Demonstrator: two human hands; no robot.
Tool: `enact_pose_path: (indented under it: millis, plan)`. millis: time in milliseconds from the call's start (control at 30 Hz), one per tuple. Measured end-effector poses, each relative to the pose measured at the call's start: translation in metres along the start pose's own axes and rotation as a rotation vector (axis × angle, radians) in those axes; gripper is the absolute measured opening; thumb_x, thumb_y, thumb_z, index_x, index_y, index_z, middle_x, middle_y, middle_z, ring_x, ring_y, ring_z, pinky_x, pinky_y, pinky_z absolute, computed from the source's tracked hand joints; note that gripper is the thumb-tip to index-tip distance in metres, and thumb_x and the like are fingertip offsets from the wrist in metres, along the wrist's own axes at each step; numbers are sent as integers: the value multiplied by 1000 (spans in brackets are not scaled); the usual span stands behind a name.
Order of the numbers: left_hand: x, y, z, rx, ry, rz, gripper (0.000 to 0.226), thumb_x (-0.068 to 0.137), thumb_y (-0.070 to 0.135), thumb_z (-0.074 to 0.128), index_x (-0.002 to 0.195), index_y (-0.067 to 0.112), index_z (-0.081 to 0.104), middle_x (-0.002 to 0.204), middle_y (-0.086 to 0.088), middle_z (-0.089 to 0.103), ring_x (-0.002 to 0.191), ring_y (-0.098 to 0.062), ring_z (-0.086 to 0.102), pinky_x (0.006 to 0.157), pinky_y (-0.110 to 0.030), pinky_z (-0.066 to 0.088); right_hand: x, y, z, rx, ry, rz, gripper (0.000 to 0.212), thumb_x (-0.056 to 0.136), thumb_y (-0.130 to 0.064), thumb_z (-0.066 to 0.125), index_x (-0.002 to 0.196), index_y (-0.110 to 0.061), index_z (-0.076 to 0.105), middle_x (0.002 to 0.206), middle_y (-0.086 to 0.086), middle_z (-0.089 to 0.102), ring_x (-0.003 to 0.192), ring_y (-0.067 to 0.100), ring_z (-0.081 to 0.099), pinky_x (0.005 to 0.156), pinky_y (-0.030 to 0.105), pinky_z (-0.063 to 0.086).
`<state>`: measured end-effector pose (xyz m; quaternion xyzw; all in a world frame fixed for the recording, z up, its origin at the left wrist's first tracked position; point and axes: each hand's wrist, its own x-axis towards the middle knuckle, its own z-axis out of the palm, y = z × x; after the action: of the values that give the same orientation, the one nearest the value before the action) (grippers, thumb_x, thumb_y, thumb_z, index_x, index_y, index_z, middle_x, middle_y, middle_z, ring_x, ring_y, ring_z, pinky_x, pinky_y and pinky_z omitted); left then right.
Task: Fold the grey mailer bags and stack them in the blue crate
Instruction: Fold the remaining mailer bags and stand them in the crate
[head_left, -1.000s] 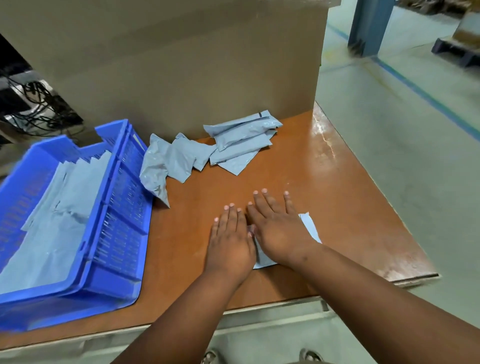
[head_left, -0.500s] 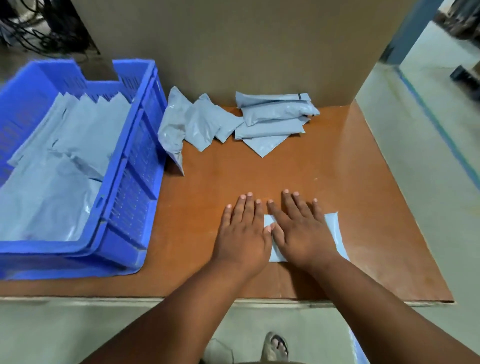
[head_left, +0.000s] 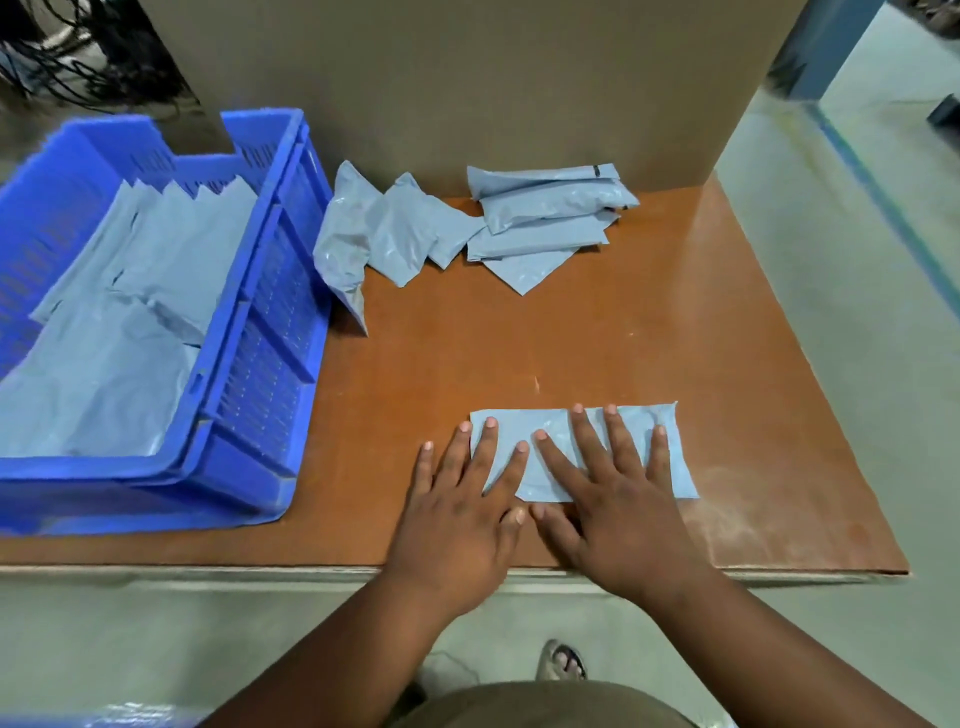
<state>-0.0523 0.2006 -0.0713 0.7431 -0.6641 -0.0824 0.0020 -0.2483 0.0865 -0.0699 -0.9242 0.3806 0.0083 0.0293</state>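
A folded grey mailer bag (head_left: 550, 431) lies flat near the front edge of the brown table (head_left: 649, 338). My left hand (head_left: 462, 514) presses its left end with straight, spread fingers. My right hand (head_left: 618, 509) lies flat over its middle and right part, fingers straight too. The blue crate (head_left: 270, 332) stands at the left of the table and holds several grey mailer bags (head_left: 124, 312). A loose pile of grey mailer bags (head_left: 457, 228) lies at the back of the table.
A tall cardboard wall (head_left: 467, 78) stands along the back of the table. Black cables (head_left: 62, 52) lie at the far left. The table's front edge (head_left: 779, 571) is just behind my wrists, and a sandalled foot (head_left: 563, 660) shows on the floor below.
Both hands have slid back toward me and spread apart, uncovering more of the folded bag. The camera has tipped down and turned left, bringing the crate fully into view.
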Motion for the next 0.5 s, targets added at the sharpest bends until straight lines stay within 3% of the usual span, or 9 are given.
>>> enact_pose_path:
  millis: [167, 300, 433, 500]
  plan:
    - [5, 0, 3, 14, -15, -11, 66, 108, 56, 16, 169, 39, -5, 178, -2, -14, 163, -28, -18, 130, -61, -1, 5, 2, 3, 18, -51, -3, 77, 100, -79, 25, 168, -47, 9, 179, 2, 5, 164, 36, 0, 123, 73, 1]
    - [5, 0, 5, 23, -44, -23, 65, 108, 57, 15, 168, 42, -6, 177, 1, -17, 162, -27, -20, 129, -62, -1, 6, 1, 0, 53, -84, -8, 78, 99, -82, 15, 167, -48, -3, 179, 0, -9, 163, 34, -15, 123, 71, -11]
    - [8, 7, -6, 22, -96, -72, 67, 104, 63, 8, 165, 47, -14, 176, 5, -21, 160, -27, -28, 128, -63, -6, 2, 12, -8, 62, -83, -85, 77, 100, -79, 17, 168, -43, 9, 179, 4, 1, 163, 34, -12, 124, 70, -8]
    - [12, 20, -17, 13, -47, -100, 69, 100, 66, 3, 165, 46, -11, 176, 5, -19, 160, -25, -26, 127, -62, -6, -5, 25, -12, 30, -35, -98, 76, 102, -76, 21, 168, -41, 15, 179, 6, 6, 164, 34, -6, 125, 70, -5]
